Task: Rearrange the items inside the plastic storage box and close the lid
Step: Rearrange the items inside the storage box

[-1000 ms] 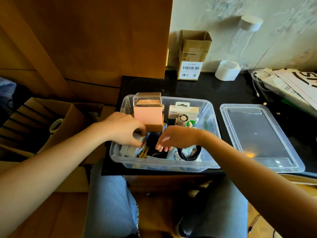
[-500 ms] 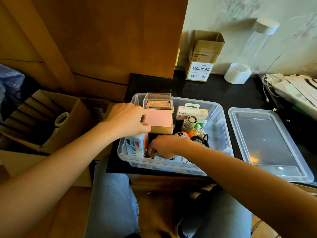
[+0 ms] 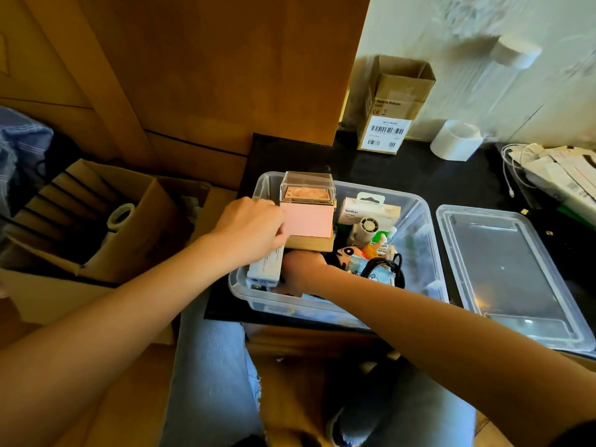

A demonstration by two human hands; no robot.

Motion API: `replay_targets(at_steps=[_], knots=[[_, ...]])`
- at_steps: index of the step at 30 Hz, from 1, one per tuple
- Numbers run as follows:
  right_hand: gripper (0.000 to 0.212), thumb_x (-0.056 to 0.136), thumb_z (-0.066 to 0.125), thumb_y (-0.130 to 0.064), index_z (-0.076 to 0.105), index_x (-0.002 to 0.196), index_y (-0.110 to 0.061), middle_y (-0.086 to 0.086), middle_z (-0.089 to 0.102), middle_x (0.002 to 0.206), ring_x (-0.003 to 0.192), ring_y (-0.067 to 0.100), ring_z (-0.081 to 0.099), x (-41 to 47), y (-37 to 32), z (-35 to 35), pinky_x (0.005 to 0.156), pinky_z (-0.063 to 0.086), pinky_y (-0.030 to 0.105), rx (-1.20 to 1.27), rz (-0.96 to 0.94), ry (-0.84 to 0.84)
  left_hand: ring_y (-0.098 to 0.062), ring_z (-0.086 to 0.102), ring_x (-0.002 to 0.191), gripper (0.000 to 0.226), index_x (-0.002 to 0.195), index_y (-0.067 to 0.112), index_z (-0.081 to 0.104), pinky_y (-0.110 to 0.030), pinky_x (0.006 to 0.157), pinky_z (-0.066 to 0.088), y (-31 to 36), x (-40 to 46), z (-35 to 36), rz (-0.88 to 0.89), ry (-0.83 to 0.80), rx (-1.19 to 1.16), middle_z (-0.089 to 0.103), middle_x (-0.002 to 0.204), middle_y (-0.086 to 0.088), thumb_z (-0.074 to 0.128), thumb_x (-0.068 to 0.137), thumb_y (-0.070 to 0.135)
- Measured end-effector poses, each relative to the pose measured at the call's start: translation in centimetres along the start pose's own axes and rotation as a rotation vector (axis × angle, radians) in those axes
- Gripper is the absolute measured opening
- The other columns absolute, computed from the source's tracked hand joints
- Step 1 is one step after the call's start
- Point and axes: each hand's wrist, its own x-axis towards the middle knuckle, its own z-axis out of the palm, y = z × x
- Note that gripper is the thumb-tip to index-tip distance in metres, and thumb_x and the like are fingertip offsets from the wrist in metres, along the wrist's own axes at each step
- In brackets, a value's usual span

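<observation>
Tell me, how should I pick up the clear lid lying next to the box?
Take the lid by its raised rim on the long edge nearest the storage box, coming from above. It lies flat on the black tabletop, so only the rim gives fingers something to pinch. Both long edges look free; two hands would probably keep it steady.

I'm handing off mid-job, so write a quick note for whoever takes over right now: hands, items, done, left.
Left hand: reaching into the clear storage box beside the pink box, over a white carton; its fingers are hidden, so the grip is unclear.
Right hand: low inside the box, under the pink box's wooden base; fingers hidden.
The pink box stands above the rim.
Lid: off, flat on the black tabletop to the right.
Done: nothing complete.
Left: settle the items below the rim, fit the lid.
</observation>
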Motion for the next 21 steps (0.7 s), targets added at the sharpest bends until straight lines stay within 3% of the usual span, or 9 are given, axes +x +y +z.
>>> replay_targets(at_steps=[3, 5, 8, 12, 15, 18, 21], knots=[[0.052, 0.09, 0.049, -0.051, 0.052, 0.125, -0.013, 0.007, 0.056, 0.119, 0.114, 0.029, 0.049, 0.1, 0.1, -0.1, 0.089, 0.045, 0.038, 0.002, 0.009, -0.021, -0.009, 0.053, 0.077, 0.041, 0.096, 0.033, 0.06, -0.023, 0.053, 0.033, -0.6, -0.4, 0.2, 0.055, -0.228, -0.16, 0.059, 0.092, 0.012, 0.047, 0.083, 0.07], [0.047, 0.09, 0.05, -0.047, 0.053, 0.122, -0.012, 0.008, 0.057, 0.117, 0.112, 0.03, 0.052, 0.1, 0.0, -0.1, 0.082, 0.045, 0.037, 0.026, 0.004, -0.017, -0.01, 0.049, 0.081, 0.056, 0.112, 0.037, 0.055, -0.024, 0.056, 0.032, -0.6, -0.7, 0.5, 0.098, -0.33, -0.081, 0.054, 0.103, 0.011, 0.055, 0.071, 0.076], [0.047, 0.089, 0.048, -0.046, 0.053, 0.123, -0.014, 0.007, 0.057, 0.115, 0.108, 0.03, 0.052, 0.2, -0.3, 0.1, 0.075, 0.042, 0.037, 0.08, 0.036, -0.007, -0.016, 0.052, 0.091, 0.071, 0.125, 0.035, 0.048, -0.027, 0.064, 0.037, -0.3, -1.0, 0.6, 0.127, -0.339, 0.021, 0.052, 0.118, 0.007, 0.071, 0.065, 0.065], [0.044, 0.087, 0.05, -0.043, 0.054, 0.118, -0.012, 0.006, 0.061, 0.102, 0.104, 0.029, 0.054, 0.2, -0.4, 0.1, 0.077, 0.043, 0.036, 0.138, 0.073, -0.017, -0.018, 0.06, 0.092, 0.058, 0.119, 0.031, 0.053, -0.027, 0.065, 0.039, 0.6, -1.0, 0.6, 0.223, -0.203, 0.067, 0.061, 0.113, 0.003, 0.073, 0.068, 0.05], [0.037, 0.087, 0.052, -0.039, 0.057, 0.111, -0.011, 0.003, 0.056, 0.088, 0.097, 0.027, 0.057, 0.4, -0.4, 0.0, 0.075, 0.044, 0.034, 0.172, 0.077, -0.041, -0.017, 0.058, 0.093, 0.063, 0.124, 0.032, 0.049, -0.027, 0.063, 0.033, 0.5, -1.2, 0.2, 0.218, -0.233, 0.063, 0.058, 0.115, 0.004, 0.073, 0.068, 0.049], [0.039, 0.085, 0.056, -0.044, 0.06, 0.109, -0.014, 0.006, 0.061, 0.099, 0.095, 0.026, 0.056, 1.0, -0.5, 0.4, 0.082, 0.048, 0.034, 0.177, 0.06, -0.02, -0.018, 0.056, 0.098, 0.073, 0.13, 0.032, 0.043, -0.027, 0.066, 0.037, -0.1, -1.2, -0.2, 0.194, -0.298, 0.073, 0.055, 0.118, 0.004, 0.076, 0.067, 0.048], [0.038, 0.083, 0.059, -0.043, 0.064, 0.108, -0.014, 0.005, 0.067, 0.103, 0.091, 0.022, 0.059, 1.6, -0.2, 0.6, 0.086, 0.05, 0.033, 0.207, 0.044, -0.057, -0.016, 0.056, 0.095, 0.064, 0.126, 0.032, 0.046, -0.025, 0.065, 0.036, -0.2, -1.3, -0.5, 0.215, -0.255, 0.092, 0.059, 0.114, 0.006, 0.074, 0.069, 0.046]])
